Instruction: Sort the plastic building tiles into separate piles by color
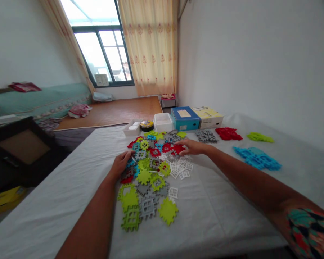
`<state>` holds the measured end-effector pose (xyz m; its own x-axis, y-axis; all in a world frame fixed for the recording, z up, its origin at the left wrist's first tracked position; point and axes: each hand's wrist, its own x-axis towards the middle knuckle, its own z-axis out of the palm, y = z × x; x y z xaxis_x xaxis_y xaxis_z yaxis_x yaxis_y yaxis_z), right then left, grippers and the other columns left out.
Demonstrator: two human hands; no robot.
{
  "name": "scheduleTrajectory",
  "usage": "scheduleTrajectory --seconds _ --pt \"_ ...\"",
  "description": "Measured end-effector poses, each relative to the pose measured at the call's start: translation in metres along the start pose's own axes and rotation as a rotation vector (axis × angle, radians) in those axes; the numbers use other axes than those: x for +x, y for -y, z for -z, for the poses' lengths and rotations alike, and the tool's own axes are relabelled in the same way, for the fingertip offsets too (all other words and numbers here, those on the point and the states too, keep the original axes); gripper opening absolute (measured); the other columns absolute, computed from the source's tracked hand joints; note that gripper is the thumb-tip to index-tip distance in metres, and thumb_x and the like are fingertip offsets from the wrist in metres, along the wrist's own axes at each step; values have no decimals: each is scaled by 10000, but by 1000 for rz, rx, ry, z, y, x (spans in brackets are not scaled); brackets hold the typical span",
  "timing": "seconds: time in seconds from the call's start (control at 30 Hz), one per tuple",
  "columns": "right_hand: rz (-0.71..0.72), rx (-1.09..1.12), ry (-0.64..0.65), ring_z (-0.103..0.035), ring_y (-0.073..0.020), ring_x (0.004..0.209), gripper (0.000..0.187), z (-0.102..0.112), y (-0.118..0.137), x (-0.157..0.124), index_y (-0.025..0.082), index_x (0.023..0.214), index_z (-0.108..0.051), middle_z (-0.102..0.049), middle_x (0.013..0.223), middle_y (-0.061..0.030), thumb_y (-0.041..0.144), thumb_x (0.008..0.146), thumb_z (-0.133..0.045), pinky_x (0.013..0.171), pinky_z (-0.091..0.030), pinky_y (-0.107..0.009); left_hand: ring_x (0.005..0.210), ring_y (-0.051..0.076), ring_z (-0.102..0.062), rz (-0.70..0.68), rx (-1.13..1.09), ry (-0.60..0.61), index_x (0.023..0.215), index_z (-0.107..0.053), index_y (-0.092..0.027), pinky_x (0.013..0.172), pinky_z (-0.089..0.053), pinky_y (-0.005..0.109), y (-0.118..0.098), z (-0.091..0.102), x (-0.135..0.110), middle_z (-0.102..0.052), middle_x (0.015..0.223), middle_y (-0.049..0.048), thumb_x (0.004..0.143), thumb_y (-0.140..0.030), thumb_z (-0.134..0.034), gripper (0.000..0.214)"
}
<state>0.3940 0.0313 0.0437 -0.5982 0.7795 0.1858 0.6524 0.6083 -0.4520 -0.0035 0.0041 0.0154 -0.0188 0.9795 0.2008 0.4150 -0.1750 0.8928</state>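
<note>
Plastic pieces [144, 176] near box [128, 132] of white items [134, 127]

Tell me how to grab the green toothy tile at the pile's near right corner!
Probably pinch the lime-green toothed tile by its right corner, coming from the right: bare white cloth lies there, while a grey window tile sits close on the left. It looks flat, so its notched edge may hold best.

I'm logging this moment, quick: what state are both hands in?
Left hand: at the left edge of the pile; grip cannot be told.
Right hand: thumb and fingers parted at red pieces; holding cannot be told.
</note>
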Motion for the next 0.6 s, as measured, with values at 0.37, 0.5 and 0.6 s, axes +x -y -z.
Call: scheduleTrajectory --seconds 0.37,0.5,0.6 --pt "-71 265 -207 -645 -226 1057 515 -36 27 -14 204 1270 -600 -671 1216 -98 428 811 -663 889 -515 -364 984 269 -650 -18 49 1 967 -762 -156 916 -467 365 -4 -1 -1 -754 996 89 715 -686 -557 622" --pt "-221 446 -251 -673 -217 973 446 -30 17 -19 167 1176 -640 -704 1125 -93 472 856 -580 844 -540 -347 1001 275 -648 -10 44 -2 963 -762 -168 941 -456 374 -4 -1 -2 -756 1005 80 709 -696 -557 621" --pt "-304 515 -243 -678 -224 951 479 -28 12 -21 169 1180 -629 -710 1106 -87 517 863 -544 788 -559 -349 995 278 -649 -5 39 -6 948 -764 -177 935 -459 370 -4 -1 -2 -759 987 73 697 -709 -565 621"
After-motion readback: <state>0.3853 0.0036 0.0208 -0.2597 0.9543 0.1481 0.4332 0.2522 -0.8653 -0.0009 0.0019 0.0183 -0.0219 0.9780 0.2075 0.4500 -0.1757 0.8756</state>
